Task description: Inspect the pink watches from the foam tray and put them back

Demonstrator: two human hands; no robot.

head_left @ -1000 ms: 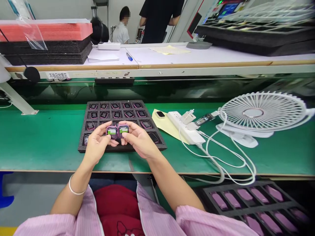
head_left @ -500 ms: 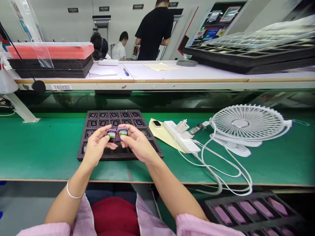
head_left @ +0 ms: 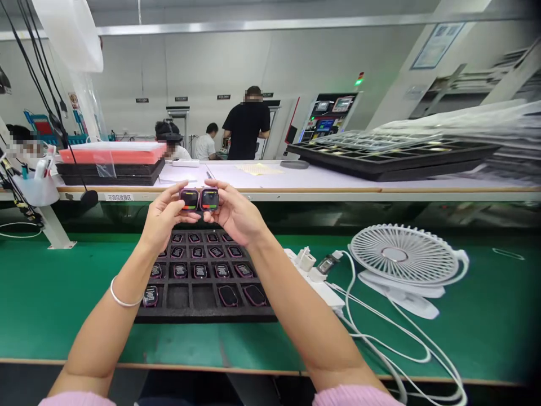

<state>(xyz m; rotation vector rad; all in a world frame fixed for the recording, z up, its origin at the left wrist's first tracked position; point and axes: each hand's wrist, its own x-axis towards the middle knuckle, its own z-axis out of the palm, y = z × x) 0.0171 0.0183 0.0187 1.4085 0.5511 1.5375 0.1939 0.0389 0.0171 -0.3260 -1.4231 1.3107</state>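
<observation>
My left hand (head_left: 163, 217) pinches a small purple smartwatch body (head_left: 189, 199) with a lit screen. My right hand (head_left: 236, 214) pinches a second purple watch body (head_left: 209, 199) right beside it. Both are raised side by side in front of me, above the far edge of a black foam tray (head_left: 203, 313). That tray lies on the green bench mat and holds several more purple watch bodies in its pockets; some front pockets are bare.
A white desk fan (head_left: 397, 256), a white power strip (head_left: 325, 290) with plugs and looping white cables (head_left: 401, 352) lie right of the tray. A raised shelf (head_left: 338, 183) behind carries stacked black trays and red foam. Other people work at the back.
Both hands have lifted the two watch bodies up from just above the tray to eye level. The camera tilted upward, showing more of the room.
</observation>
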